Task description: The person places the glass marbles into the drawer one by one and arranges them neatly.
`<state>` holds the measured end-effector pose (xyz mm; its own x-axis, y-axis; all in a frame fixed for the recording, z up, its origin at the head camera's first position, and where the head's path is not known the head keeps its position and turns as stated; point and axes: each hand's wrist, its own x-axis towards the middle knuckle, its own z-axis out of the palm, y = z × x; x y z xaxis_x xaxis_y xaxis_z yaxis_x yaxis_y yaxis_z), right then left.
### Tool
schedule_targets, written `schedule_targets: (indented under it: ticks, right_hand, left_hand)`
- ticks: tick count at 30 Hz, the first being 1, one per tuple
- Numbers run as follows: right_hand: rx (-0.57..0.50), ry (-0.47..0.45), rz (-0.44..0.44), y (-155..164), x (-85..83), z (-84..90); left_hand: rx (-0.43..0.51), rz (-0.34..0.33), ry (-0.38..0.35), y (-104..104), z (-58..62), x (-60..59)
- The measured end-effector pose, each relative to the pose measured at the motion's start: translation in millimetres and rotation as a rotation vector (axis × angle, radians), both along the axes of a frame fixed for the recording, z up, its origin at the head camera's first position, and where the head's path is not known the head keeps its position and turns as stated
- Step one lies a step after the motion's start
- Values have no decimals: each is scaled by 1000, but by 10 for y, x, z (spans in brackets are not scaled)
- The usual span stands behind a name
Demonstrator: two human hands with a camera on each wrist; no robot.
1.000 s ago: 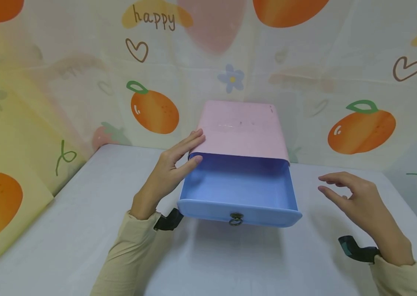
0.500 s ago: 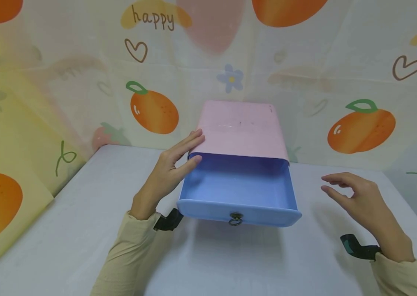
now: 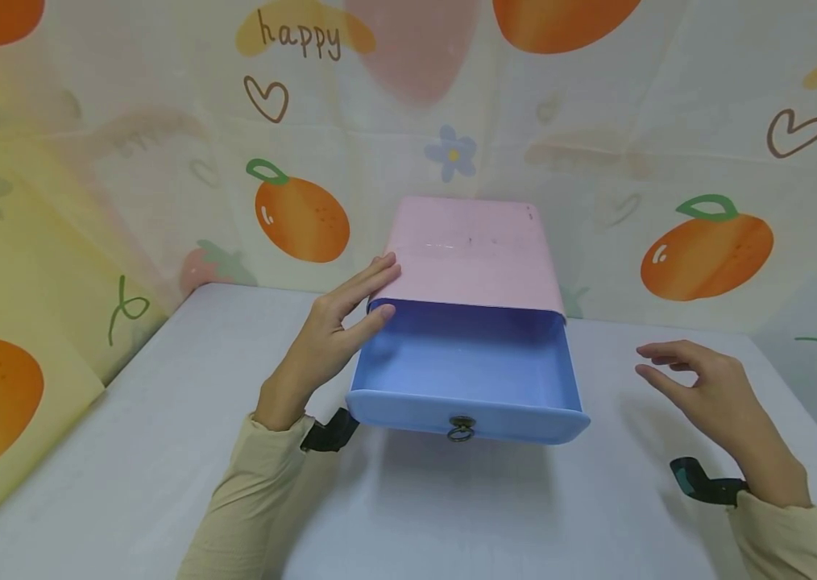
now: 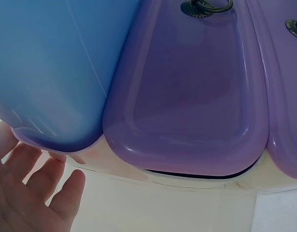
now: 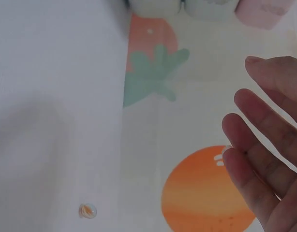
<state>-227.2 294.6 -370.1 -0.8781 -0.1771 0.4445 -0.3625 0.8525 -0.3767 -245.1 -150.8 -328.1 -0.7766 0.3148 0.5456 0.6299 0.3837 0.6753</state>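
A small drawer cabinet with a pink top [image 3: 474, 254] stands in the middle of the table, its blue drawer [image 3: 466, 366] pulled out and bare inside. On the drawer's front hangs a metal ring pull [image 3: 461, 428]. My left hand [image 3: 325, 338] rests against the cabinet's left upper edge, fingers extended and thumb by the opening. Two closed purple drawers [image 4: 192, 82] show beside the blue one in the left wrist view. Right of the cabinet, my right hand [image 3: 716, 395] hovers above the table with fingers loosely bent, thumb and fingertips apart, holding nothing.
A clear marble [image 5: 87, 210] with an orange swirl lies on the white table [image 3: 126, 483] in the right wrist view. Behind the table hangs a cloth [image 3: 561, 97] printed with oranges. The cabinet's white, grey and pink parts [image 5: 211, 7] edge that same wrist view.
My right hand has drifted slightly right, away from the cabinet. The left hand and the pulled-out drawer have stayed put.
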Motion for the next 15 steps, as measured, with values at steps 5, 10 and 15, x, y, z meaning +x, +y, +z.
schedule_targets:
  ticks: [5,10,15]
  right_hand:
    - [-6,-1,-6,43,-23,-26]
    - [-2,-17,-15,82,-43,-59]
    - [14,-51,-36,120,-49,-77]
  left_hand:
    - [-2,0,5,1,-5,-9]
    - [-4,1,7,1,-4,-11]
    - [-4,2,4,4,-5,-6]
